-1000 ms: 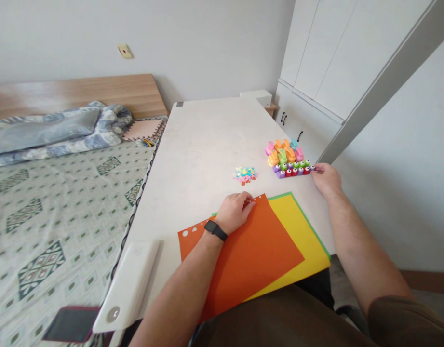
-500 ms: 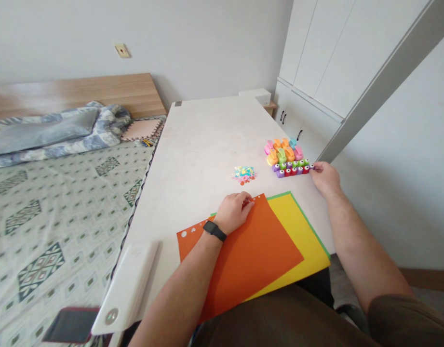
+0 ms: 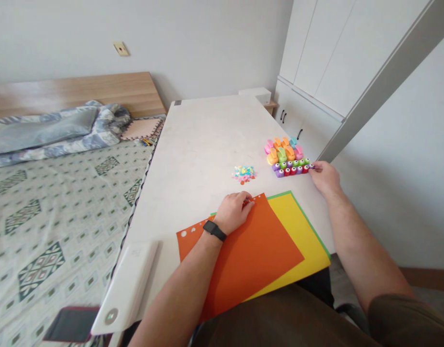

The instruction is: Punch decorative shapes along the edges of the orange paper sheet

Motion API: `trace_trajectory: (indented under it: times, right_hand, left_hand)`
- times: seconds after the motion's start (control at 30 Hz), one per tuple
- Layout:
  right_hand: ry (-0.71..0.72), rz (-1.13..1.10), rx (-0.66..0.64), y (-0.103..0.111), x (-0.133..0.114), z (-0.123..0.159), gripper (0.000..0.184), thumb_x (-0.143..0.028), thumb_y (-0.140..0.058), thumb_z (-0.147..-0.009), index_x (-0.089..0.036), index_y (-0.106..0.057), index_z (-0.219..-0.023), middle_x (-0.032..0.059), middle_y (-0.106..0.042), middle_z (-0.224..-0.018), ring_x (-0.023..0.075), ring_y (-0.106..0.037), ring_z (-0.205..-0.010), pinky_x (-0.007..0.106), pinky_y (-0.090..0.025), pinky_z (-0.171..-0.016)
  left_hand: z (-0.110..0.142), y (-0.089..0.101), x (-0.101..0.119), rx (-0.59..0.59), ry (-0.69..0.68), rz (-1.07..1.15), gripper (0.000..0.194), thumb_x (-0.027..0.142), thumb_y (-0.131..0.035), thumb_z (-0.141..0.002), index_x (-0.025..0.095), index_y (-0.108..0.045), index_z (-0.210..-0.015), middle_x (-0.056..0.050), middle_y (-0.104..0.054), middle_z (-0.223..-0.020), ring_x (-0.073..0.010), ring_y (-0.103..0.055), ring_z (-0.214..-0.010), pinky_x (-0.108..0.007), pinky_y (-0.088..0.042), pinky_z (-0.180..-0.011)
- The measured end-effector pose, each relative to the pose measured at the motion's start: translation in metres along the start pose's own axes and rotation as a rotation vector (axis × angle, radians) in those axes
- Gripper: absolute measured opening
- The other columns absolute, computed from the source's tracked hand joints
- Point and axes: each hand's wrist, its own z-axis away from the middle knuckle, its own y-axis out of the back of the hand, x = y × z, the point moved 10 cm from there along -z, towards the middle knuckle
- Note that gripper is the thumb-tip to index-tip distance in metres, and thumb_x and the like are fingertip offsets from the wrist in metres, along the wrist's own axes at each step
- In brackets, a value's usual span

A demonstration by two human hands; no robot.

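An orange sheet of paper [image 3: 256, 246], with small cut-out holes along its far edge, lies over a yellow sheet [image 3: 297, 231] and a green sheet [image 3: 285, 193]. My left hand [image 3: 234, 212], wearing a black watch, rests on the orange sheet with curled fingers and thumb closed at its holed edge. To the right, small craft punches [image 3: 293, 169] in purple, green and red stand in two rows. The fingers of my right hand [image 3: 325, 178] are closed on a purple punch [image 3: 311, 166] at the near right end. Larger colourful punches [image 3: 281, 154] stand just behind.
A pile of tiny paper cut-outs [image 3: 244, 174] lies on the white table [image 3: 203, 144] beyond the sheets. A long white device [image 3: 126, 286] sits at the table's left edge. A dark tablet-like object [image 3: 72, 324] lies on the bed [image 3: 73, 212]. Cabinets [image 3: 316, 108] stand at right.
Almost nothing differs. My left hand stays on the orange sheet, and my right hand stays at the end of the punch rows.
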Motion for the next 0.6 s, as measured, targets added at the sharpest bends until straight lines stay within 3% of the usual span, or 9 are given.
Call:
trace_trajectory:
  times: [0.6]
  right_hand:
    - [0.005, 0.008, -0.012, -0.0014, 0.0028, -0.0002, 0.041, -0.027, -0.074, -0.075, -0.02, -0.073, -0.116, 0.0098, -0.077, -0.107, 0.0267, -0.072, -0.096, 0.042, -0.055, -0.093]
  left_hand:
    - [0.0006, -0.0003, 0.0009, 0.001, -0.005, -0.013, 0.01, 0.028, -0.06, -0.098, 0.021, -0.064, -0.104, -0.005, -0.077, -0.095, -0.0214, -0.071, -0.09, -0.035, -0.054, -0.085]
